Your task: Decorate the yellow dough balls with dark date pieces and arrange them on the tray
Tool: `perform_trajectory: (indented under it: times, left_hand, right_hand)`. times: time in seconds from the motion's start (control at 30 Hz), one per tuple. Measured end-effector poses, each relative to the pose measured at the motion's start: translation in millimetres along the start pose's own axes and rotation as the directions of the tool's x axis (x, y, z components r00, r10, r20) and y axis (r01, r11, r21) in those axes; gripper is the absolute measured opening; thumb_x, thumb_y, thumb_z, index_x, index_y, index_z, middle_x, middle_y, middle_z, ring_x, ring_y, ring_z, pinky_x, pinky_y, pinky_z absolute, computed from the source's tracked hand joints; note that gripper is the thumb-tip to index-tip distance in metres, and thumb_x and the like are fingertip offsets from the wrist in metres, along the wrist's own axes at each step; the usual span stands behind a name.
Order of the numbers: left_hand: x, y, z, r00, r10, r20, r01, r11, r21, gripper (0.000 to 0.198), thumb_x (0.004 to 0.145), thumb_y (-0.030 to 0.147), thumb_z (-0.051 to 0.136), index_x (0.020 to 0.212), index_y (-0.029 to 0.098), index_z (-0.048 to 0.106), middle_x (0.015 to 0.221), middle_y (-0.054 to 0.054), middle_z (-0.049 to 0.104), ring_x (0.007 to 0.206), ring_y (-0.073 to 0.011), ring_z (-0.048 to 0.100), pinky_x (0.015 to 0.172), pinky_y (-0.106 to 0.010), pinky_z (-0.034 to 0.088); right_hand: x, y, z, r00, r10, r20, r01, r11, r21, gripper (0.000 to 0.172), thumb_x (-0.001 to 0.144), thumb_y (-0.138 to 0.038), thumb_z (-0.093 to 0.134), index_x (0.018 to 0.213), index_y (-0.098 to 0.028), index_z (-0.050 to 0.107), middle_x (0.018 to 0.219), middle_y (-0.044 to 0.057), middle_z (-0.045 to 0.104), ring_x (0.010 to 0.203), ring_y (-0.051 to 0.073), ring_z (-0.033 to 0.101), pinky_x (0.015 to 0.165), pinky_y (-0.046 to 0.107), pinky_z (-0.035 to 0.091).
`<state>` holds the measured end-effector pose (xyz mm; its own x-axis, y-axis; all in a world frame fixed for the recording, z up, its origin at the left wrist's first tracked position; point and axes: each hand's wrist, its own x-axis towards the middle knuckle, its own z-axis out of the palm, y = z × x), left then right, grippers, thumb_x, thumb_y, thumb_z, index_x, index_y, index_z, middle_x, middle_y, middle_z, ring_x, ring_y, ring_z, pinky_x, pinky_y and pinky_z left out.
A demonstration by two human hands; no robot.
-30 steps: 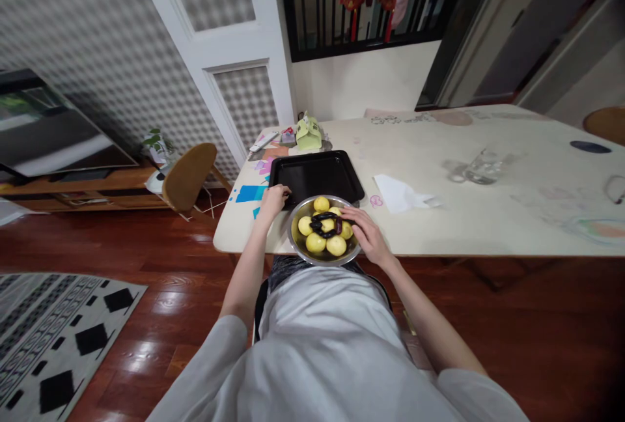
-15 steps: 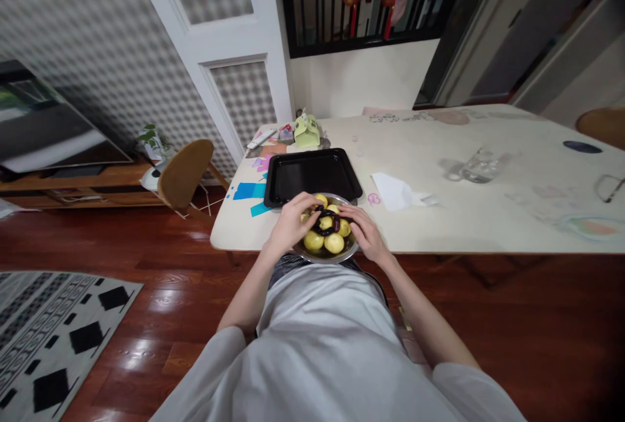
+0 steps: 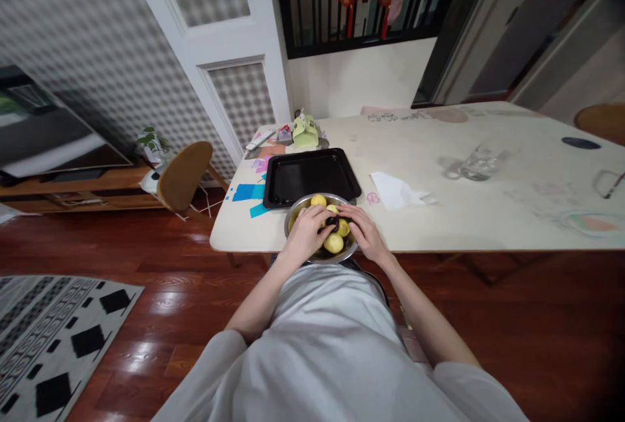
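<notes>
A round metal bowl (image 3: 289, 212) stands at the table's front edge, right against my body. Inside are several yellow, roundish pieces (image 3: 334, 243) that look like fruit or peeled potatoes; I cannot tell which. A dark, glossy purplish piece (image 3: 334, 222) lies among them. My left hand (image 3: 308, 232) reaches over the bowl, with curled fingers and thumb closed around the dark piece and hiding much of it. From the right, my right hand (image 3: 365, 232) lies over the rim, its fingers stretched across the yellow pieces and its thumb apart, fingertips close to the dark piece.
Just beyond the bowl lies a black baking tray (image 3: 312, 178). A white paper (image 3: 393, 191) and a glass cup (image 3: 477, 165) are on the table (image 3: 439, 230) to the right. A green tissue box (image 3: 305, 131) stands behind; a wooden chair (image 3: 184, 174) is at the left.
My left hand has moved right and inward over the bowl, covering more of the dark piece and baring the left rim. The right hand has hardly moved.
</notes>
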<state>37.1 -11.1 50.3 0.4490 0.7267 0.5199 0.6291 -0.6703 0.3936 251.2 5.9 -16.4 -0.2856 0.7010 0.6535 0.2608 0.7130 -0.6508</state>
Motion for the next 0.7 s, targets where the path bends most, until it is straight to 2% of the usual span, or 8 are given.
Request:
perform_trajectory:
  times: [0.1, 0.17, 0.27, 0.33, 0.4, 0.5, 0.7]
  left_hand:
    - [-1.2, -8.8, -5.0, 0.997, 0.012, -0.070, -0.014, 0.999, -0.039, 0.017, 0.097, 0.018, 0.070, 0.113, 0.021, 0.072, 0.111, -0.008, 0.074, 0.107, -0.0244, 0.070, 0.098, -0.040, 0.054]
    - [-0.6, -21.1, -11.2, 0.991, -0.027, -0.133, 0.027, 1.000, -0.004, 0.016, 0.100, 0.018, 0.065, 0.114, 0.021, 0.072, 0.110, -0.008, 0.073, 0.106, -0.0240, 0.069, 0.097, -0.039, 0.054]
    - [0.7, -50.6, -21.5, 0.971, -0.119, -0.209, 0.136, 0.988, 0.068, 0.021, 0.101, 0.015, 0.058, 0.116, 0.021, 0.072, 0.111, -0.009, 0.072, 0.107, -0.0251, 0.068, 0.097, -0.040, 0.055]
    - [0.2, -74.3, -26.3, 0.958, -0.186, -0.217, 0.212, 0.971, 0.108, 0.024, 0.100, 0.012, 0.057, 0.117, 0.020, 0.072, 0.114, -0.011, 0.072, 0.111, -0.0271, 0.068, 0.100, -0.042, 0.055]
    - [-2.0, -96.3, -28.5, 0.951, -0.254, -0.178, 0.281, 0.948, 0.150, 0.025, 0.098, 0.011, 0.057, 0.116, 0.019, 0.073, 0.117, -0.012, 0.073, 0.113, -0.0288, 0.068, 0.102, -0.044, 0.055]
    - [-6.9, -117.4, -28.7, 0.947, -0.317, -0.045, 0.319, 0.928, 0.190, 0.025, 0.101, 0.016, 0.056, 0.120, 0.018, 0.073, 0.123, -0.013, 0.075, 0.117, -0.0296, 0.068, 0.105, -0.046, 0.054]
    - [-12.1, -119.6, -29.7, 0.944, -0.304, 0.129, 0.267, 0.932, 0.244, 0.035, 0.110, 0.028, 0.044, 0.133, 0.021, 0.070, 0.136, -0.012, 0.072, 0.129, -0.0286, 0.064, 0.115, -0.050, 0.043]
  right_hand:
    - [0.2, 0.1, 0.1, 1.000, -0.001, -0.001, 0.001, 1.000, 0.001, 0.036, 0.110, -0.045, 0.045, 0.131, -0.028, 0.069, 0.143, 0.010, 0.069, 0.140, 0.030, 0.059, 0.122, 0.058, 0.046]
    - [0.5, -0.1, 0.1, 1.000, -0.002, -0.006, 0.002, 1.000, 0.002, 0.036, 0.110, -0.045, 0.045, 0.129, -0.028, 0.069, 0.142, 0.010, 0.070, 0.139, 0.030, 0.060, 0.121, 0.058, 0.046]
    - [0.8, -0.7, 0.3, 1.000, -0.007, -0.011, 0.007, 1.000, 0.006, 0.035, 0.110, -0.044, 0.045, 0.129, -0.028, 0.069, 0.142, 0.010, 0.070, 0.138, 0.030, 0.060, 0.121, 0.058, 0.046]
    - [0.8, -0.9, 0.5, 1.000, -0.011, -0.011, 0.011, 1.000, 0.007, 0.035, 0.110, -0.044, 0.045, 0.130, -0.028, 0.069, 0.142, 0.010, 0.070, 0.138, 0.029, 0.060, 0.121, 0.058, 0.047]
    - [0.6, -0.7, 0.7, 1.000, -0.011, -0.013, 0.011, 1.000, 0.006, 0.035, 0.110, -0.044, 0.045, 0.129, -0.028, 0.069, 0.142, 0.009, 0.070, 0.138, 0.029, 0.060, 0.121, 0.057, 0.047]
    - [0.1, -0.1, 0.6, 1.000, -0.010, -0.014, 0.010, 1.000, 0.003, 0.035, 0.110, -0.044, 0.045, 0.129, -0.029, 0.069, 0.142, 0.009, 0.070, 0.138, 0.029, 0.060, 0.120, 0.057, 0.047]
    - [0.2, -0.5, 0.3, 1.000, -0.004, -0.010, 0.004, 1.000, 0.003, 0.034, 0.110, -0.043, 0.045, 0.129, -0.029, 0.069, 0.143, 0.009, 0.070, 0.138, 0.029, 0.060, 0.121, 0.057, 0.046]
